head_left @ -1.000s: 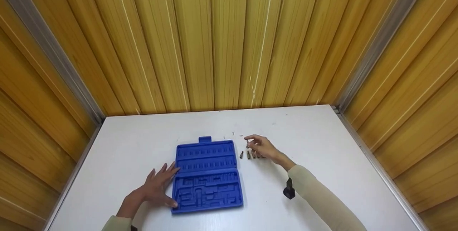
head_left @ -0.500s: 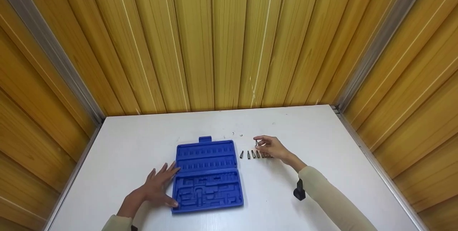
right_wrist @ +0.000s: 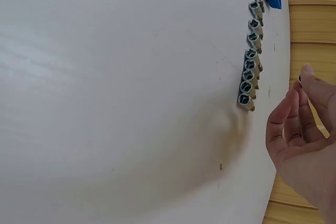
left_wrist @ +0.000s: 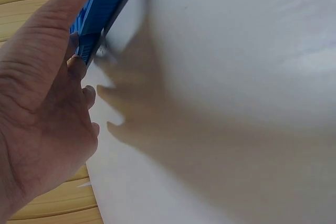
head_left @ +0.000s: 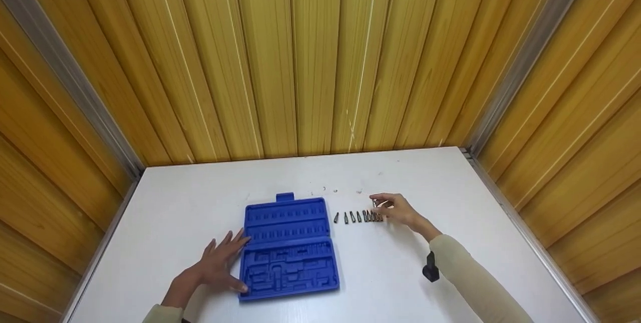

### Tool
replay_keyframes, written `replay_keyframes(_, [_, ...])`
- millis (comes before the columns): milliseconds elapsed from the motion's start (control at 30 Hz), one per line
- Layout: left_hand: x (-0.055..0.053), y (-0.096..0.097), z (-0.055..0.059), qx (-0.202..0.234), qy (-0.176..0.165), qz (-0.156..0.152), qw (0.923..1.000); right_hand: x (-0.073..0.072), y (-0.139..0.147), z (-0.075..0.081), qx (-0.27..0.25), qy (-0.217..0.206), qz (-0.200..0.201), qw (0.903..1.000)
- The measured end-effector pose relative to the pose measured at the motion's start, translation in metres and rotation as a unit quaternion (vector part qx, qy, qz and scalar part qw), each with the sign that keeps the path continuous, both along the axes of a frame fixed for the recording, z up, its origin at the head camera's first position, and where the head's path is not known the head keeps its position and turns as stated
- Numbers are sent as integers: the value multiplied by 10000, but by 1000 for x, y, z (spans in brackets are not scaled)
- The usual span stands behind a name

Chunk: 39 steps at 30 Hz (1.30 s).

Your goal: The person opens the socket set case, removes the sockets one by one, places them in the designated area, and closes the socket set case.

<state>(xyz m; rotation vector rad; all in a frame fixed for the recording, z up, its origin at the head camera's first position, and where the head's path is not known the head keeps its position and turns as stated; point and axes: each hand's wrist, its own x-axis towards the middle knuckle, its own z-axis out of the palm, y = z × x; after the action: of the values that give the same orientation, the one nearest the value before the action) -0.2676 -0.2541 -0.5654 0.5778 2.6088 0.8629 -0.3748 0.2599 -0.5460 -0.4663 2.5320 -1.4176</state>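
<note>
A blue plastic case (head_left: pixel 288 243) lies open flat, its moulded slots facing up. My left hand (head_left: pixel 215 265) rests along its left side, fingers spread, thumb on the near corner and fingertips at the rim; the left wrist view shows the palm beside the case's blue edge (left_wrist: pixel 110 3). My right hand (head_left: pixel 400 211) pinches a small silver socket bit (head_left: pixel 374 203) between thumb and fingertips, above the right end of a row of similar socket bits (head_left: pixel 359 217). In the right wrist view those row bits (right_wrist: pixel 254 41) show hollow ends, while the hand (right_wrist: pixel 304 129) mostly hides the pinched one.
The white table (head_left: pixel 390 273) carries the case left of the bits. Small dark specks (head_left: pixel 335 191) dot the surface behind the row. Yellow wood-look panels (head_left: pixel 315 62) rise at the back and both sides.
My right hand has moved to the right along the row with the socket bit pinched, uncovering more bits beneath it. My left hand has stayed at the case's side.
</note>
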Motion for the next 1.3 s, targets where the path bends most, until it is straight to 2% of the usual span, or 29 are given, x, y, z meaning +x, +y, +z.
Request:
replay_keyframes(100, [-1, -2, 0, -45, 50, 8, 10000, -3, 7, -8, 12, 37, -66, 10000])
replay_keyframes(367, [-2, -4, 1, -131, 61, 85, 9999, -1, 20, -14, 222, 117, -297, 9992])
replay_keyframes(567, [0, -2, 2, -124, 63, 51, 9999, 0, 30, -22, 398, 98, -319, 9987])
replay_keyframes(733, [0, 0, 3, -146, 32, 53, 9999, 1, 32, -27, 666, 177, -179, 9975])
replay_keyframes(933, [0, 1, 4, -198, -7, 64, 9998, 2, 32, -29, 748, 294, 4, 9968])
replay_keyframes(1133, [0, 1, 0, -202, -37, 86, 9998, 3, 30, -30, 873, 594, 290, 9940])
replay_keyframes(1300, [0, 2, 0, -233, -10, 42, 9997, 4, 30, -34, 912, 650, 212, 9935])
